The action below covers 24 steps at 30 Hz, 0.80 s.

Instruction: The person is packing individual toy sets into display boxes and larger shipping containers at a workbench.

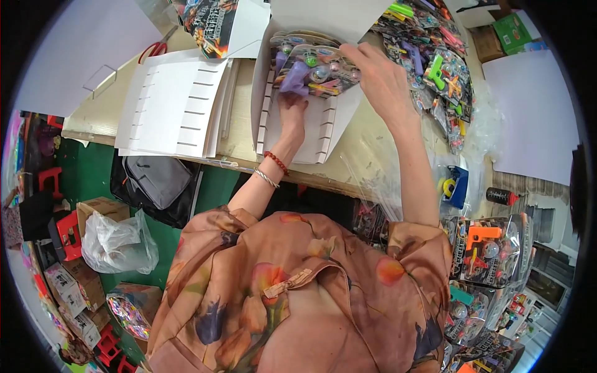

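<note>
A clear blister pack with a purple toy gun (293, 79) and small colored balls stands tilted in an open white cardboard box (262, 99). More packs of the same kind are stacked behind it. My right hand (382, 81) pinches the pack's upper right edge between thumb and fingers. Reaching into the box, my left hand (292, 115) holds the lower edge near the gun's grip; its fingertips are partly hidden by the pack. White slotted strips (324, 133) line both sides of the box.
White slotted cardboard sheets (168, 102) lie stacked left of the box, with red-handled scissors (153, 51) behind. A heap of toy packs (438, 71) covers the table's right side. Further packs (488, 248) stand at my right. A grey backpack (158, 180) rests under the table edge.
</note>
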{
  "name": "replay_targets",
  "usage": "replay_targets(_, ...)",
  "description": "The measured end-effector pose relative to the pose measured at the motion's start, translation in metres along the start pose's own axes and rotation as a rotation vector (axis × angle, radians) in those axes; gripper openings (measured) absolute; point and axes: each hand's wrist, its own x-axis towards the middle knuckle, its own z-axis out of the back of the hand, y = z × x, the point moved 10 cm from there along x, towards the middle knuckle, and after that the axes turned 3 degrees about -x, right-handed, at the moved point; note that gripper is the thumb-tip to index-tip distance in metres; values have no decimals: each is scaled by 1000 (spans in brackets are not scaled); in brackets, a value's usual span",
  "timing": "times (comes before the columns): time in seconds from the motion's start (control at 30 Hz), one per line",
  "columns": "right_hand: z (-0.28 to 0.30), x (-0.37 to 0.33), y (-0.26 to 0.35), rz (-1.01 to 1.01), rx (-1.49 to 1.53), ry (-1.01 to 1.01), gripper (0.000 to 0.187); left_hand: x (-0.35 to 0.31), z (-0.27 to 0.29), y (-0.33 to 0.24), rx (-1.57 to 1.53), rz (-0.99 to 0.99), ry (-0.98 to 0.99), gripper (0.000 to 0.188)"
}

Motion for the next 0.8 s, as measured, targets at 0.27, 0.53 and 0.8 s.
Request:
replay_targets(0.27,2,3,2,46,13,16,25,1,9,1,-210,99,-87,24)
replay_targets(0.53,-9,-1,11,-21,-36,108,18,8,10,7,-304,223,-240,23)
replay_targets(0.8,-17,1,13,-34,-48,84,17,0,0,0,-230,153,-210,28)
